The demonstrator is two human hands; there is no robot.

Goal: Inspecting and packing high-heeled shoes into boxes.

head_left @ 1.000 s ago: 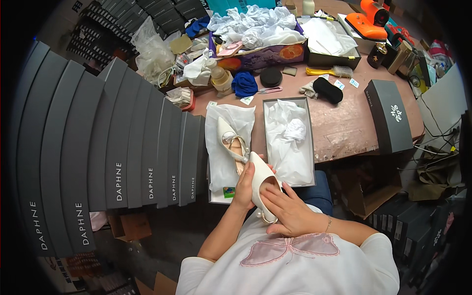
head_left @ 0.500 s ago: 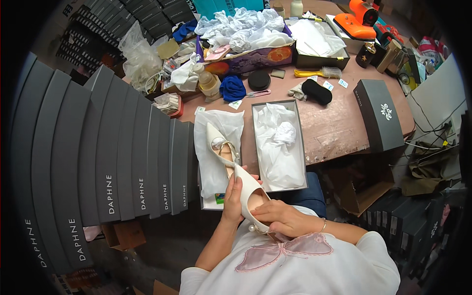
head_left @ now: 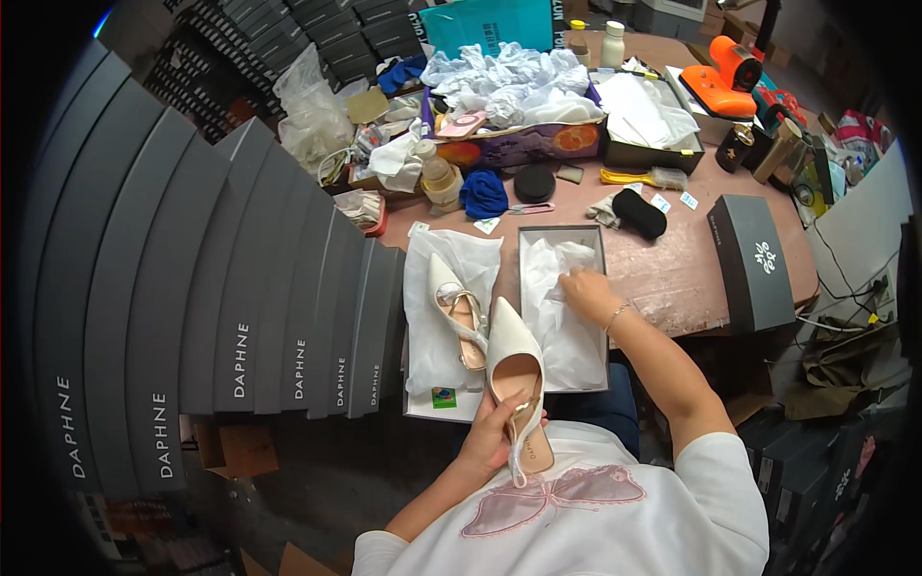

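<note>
My left hand [head_left: 492, 434] grips a white pointed slingback shoe [head_left: 517, 336] around its heel end, toe pointing away from me. The shoe's opening faces up, showing a tan insole. My right hand [head_left: 588, 293] reaches into the open grey shoebox [head_left: 603, 331], its curled fingers on crumpled white tissue paper [head_left: 552, 331]; its fingertips are partly hidden. Left of that box, the matching white shoe [head_left: 446, 280] lies on a sheet of white tissue [head_left: 423, 336] spread in a shallow box part. A small green packet [head_left: 443, 397] lies at that part's near edge.
Tall stacks of grey shoeboxes [head_left: 206, 288] rise on my left. A closed grey box [head_left: 754, 264] stands on the table's right. Farther back are a yellow-handled brush [head_left: 629, 178], a black sponge [head_left: 642, 213], a blue cloth [head_left: 483, 195] and a purple box [head_left: 538, 146] of crumpled paper.
My right hand has left the shoe and moved forward and right onto the tissue in the box. The held shoe now points straighter ahead, and my left hand has shifted toward its heel.
</note>
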